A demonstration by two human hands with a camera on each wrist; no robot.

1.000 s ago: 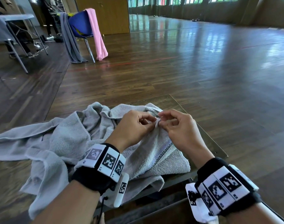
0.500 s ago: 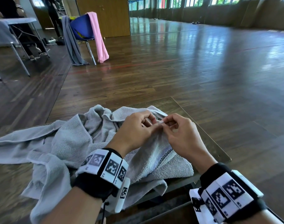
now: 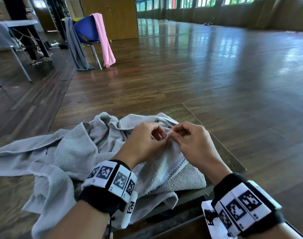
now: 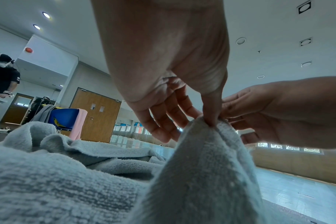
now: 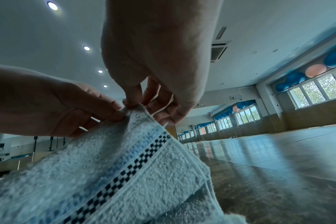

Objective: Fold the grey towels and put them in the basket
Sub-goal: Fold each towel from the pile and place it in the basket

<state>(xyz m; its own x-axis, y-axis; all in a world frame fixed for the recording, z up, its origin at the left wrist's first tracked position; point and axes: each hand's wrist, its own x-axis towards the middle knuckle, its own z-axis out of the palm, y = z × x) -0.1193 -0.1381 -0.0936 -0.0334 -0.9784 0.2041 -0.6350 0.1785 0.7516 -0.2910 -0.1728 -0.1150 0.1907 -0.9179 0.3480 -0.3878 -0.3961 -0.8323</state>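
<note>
A heap of crumpled grey towels (image 3: 75, 152) lies on the glass-topped table (image 3: 223, 152) in front of me. From the heap one grey towel (image 3: 164, 168) with a checkered band (image 5: 125, 165) is lifted by its corner. My left hand (image 3: 147, 140) and my right hand (image 3: 190, 140) both pinch that corner, fingertips almost touching. In the left wrist view the left hand's thumb (image 4: 211, 109) presses the towel's peak (image 4: 203, 136). In the right wrist view the right hand's fingertips (image 5: 132, 101) nip the same edge. No basket is in view.
The table's right edge (image 3: 233, 157) runs close beside my right hand. Beyond it spreads wooden floor (image 3: 181, 75). At the far left stands a blue chair (image 3: 85, 31) draped with a pink cloth (image 3: 104, 40) and a grey cloth (image 3: 75, 47), next to a table (image 3: 11, 28).
Both hands stay pinched together on the towel's corner and have risen slightly. The view has shifted a little; the heap looks unchanged.
</note>
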